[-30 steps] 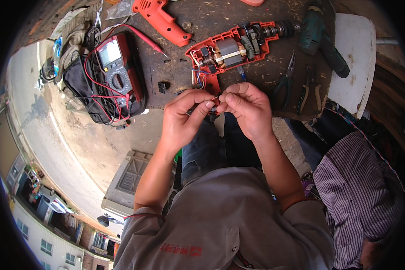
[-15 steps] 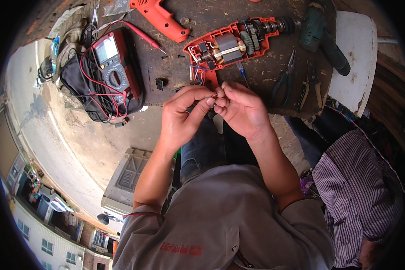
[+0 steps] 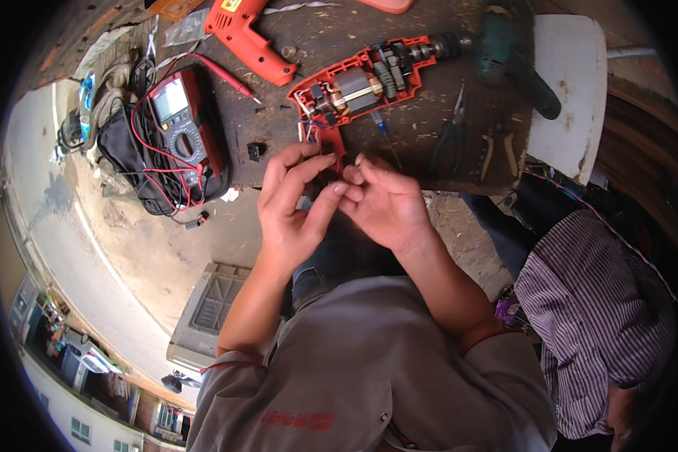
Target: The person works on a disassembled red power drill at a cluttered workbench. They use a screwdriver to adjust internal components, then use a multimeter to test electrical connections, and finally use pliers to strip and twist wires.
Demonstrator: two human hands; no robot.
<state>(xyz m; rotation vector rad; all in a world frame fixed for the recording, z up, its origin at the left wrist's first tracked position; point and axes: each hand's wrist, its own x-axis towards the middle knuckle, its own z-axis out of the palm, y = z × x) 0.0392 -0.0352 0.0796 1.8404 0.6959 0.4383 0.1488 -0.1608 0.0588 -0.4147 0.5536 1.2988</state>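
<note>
My left hand (image 3: 290, 207) is at the near edge of the workbench, thumb and index finger parted, with nothing visible between them. Its thumb tip meets the fingertips of my right hand (image 3: 392, 203). The right fingers are curled to the thumb in a pinch; anything in them is too small to make out. Just beyond the hands lies an opened orange power drill (image 3: 358, 90), its motor, gears and chuck exposed. The drill's handle (image 3: 330, 143) points toward me, with white and blue wires (image 3: 305, 128) coming loose beside it. A small black switch-like block (image 3: 256, 151) sits left of the hands.
Left on the bench are a red multimeter (image 3: 184, 135) and its red probe (image 3: 237, 84). An orange housing half (image 3: 252, 45) lies at the back. Rightward are a blue screwdriver (image 3: 382, 126), pliers (image 3: 452, 135), cutters (image 3: 497, 154) and a green cordless drill (image 3: 505, 56). Another person's striped sleeve (image 3: 587, 279) is at right.
My left index finger has lifted away from its thumb, where the fingertips were pinched together before. The bench and its things have shifted slightly left in view.
</note>
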